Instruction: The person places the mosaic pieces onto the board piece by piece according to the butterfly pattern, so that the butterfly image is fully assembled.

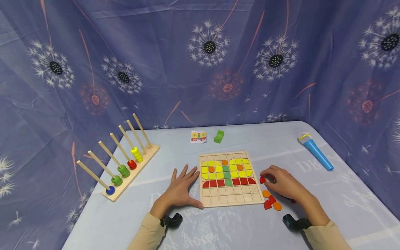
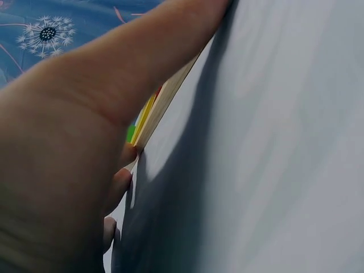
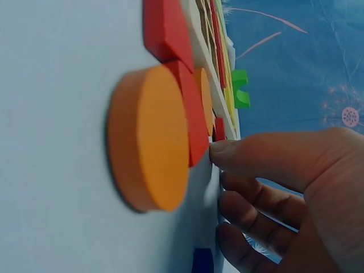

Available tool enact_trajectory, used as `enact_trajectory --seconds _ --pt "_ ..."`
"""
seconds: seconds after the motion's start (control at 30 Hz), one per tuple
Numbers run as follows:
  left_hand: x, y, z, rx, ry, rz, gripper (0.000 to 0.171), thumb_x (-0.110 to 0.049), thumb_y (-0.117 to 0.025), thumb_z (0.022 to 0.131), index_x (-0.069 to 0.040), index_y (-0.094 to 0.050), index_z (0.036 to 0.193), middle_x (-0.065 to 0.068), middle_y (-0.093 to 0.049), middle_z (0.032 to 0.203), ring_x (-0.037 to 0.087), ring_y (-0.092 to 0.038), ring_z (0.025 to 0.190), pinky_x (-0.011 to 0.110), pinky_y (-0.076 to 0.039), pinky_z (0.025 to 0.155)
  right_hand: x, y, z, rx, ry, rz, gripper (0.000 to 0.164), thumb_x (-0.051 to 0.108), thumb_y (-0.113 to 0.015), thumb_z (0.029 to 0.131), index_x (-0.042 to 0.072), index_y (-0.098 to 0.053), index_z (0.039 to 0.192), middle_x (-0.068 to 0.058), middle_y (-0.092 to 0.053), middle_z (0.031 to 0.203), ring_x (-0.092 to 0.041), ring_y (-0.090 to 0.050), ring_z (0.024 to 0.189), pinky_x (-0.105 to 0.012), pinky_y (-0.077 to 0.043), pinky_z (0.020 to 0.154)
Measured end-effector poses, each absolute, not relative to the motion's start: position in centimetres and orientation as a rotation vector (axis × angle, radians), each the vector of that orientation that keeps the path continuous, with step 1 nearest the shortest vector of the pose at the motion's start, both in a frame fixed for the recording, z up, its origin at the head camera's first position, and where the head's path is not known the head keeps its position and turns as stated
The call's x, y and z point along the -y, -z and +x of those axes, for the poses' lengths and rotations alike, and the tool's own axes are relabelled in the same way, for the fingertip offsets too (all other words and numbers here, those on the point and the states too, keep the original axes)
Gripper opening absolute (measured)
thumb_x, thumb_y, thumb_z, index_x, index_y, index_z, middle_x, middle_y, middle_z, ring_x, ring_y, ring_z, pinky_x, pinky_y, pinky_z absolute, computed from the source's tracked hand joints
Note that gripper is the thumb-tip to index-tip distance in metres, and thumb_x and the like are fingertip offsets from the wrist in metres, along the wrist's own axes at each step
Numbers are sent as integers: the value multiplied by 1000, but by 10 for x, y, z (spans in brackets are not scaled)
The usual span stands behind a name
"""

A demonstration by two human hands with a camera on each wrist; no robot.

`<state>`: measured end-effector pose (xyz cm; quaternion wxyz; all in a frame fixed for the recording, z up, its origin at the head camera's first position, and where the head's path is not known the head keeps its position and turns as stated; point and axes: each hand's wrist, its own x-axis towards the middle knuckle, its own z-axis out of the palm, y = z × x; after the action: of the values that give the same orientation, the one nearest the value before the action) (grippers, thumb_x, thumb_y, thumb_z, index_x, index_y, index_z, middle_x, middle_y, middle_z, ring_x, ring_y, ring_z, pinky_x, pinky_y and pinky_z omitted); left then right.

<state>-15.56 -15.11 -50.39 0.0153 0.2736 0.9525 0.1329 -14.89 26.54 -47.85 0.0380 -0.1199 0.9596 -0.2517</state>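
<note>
A wooden grid board (image 1: 223,199) lies mid-table, with yellow, orange, green and red pieces set in its upper rows. My left hand (image 1: 182,189) rests spread on the table, thumb and a fingertip at the board's left edge. My right hand (image 1: 282,184) is by the right edge, fingers bent, pinching a small red quarter-round piece (image 1: 263,180) between thumb and forefinger. In the right wrist view that red piece (image 3: 220,129) shows just past the thumb tip. Beneath that hand lie loose red pieces (image 1: 267,205) and orange discs (image 1: 277,206).
A wooden peg stand (image 1: 137,173) with coloured beads stands at the left. Behind the board lie a picture card (image 1: 198,136) and a green block (image 1: 219,136). A blue toy microphone (image 1: 317,152) lies at the right. Patterned cloth (image 1: 200,86) hangs behind the table.
</note>
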Motion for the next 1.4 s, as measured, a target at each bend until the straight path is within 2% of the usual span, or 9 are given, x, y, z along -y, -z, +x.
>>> enact_trajectory --seconds 0.13,0.23,0.4,0.73,0.97,1.13,1.27,1.4 --pt "151 504 -157 -2953 -451 861 128 -93 -58 50 -23 -29 153 -6 -18 158 29 -5 145 64 2 108 -265 480 -148 -2922 781 -392 42 21 -79 77 13 -68 117 5 -57 93 -15 -51 83 -33 -51 75" --pt "151 504 -157 -2950 -452 855 128 -92 -58 49 -23 -29 153 -7 -18 158 28 -4 145 64 3 109 -263 481 -149 -2905 787 -397 39 24 -79 78 14 -70 114 6 -56 94 -15 -50 83 -31 -49 72" --pt "152 506 -157 -2962 -444 849 128 -93 -57 48 -24 -30 153 -8 -18 158 27 -4 145 63 3 109 -259 482 -149 -2908 791 -351 34 21 -78 77 16 -71 110 5 -56 94 -16 -50 84 -32 -48 73" --pt "153 506 -157 -2964 -468 857 127 -92 -59 49 -24 -31 152 -6 -21 158 28 -6 145 64 2 108 -255 479 -148 -2904 778 -308 40 16 -77 74 12 -69 113 3 -57 92 -18 -50 83 -35 -49 75" --pt "152 505 -156 -2963 -464 856 127 -92 -59 50 -23 -31 152 -6 -20 158 29 -6 145 64 2 108 -254 479 -146 -2942 753 -289 38 17 -77 72 11 -70 109 2 -58 91 -18 -50 82 -36 -48 76" --pt "152 505 -158 -2965 -458 847 127 -93 -57 49 -24 -30 152 -7 -19 158 28 -5 145 63 3 109 -245 473 -145 -2923 853 -355 38 16 -77 73 13 -70 110 4 -58 93 -18 -49 84 -34 -48 73" --pt "152 505 -158 -2964 -454 840 128 -93 -57 48 -24 -30 152 -8 -19 158 27 -5 145 62 3 109 -226 468 -144 -2886 914 -445 37 15 -76 74 14 -70 111 6 -57 93 -16 -50 80 -29 -45 64" --pt "152 506 -157 -2959 -468 842 127 -93 -58 49 -24 -31 152 -7 -20 158 28 -5 145 63 3 109 -207 468 -144 -2859 952 -532 36 14 -74 75 17 -71 111 8 -57 96 -14 -51 81 -28 -45 66"
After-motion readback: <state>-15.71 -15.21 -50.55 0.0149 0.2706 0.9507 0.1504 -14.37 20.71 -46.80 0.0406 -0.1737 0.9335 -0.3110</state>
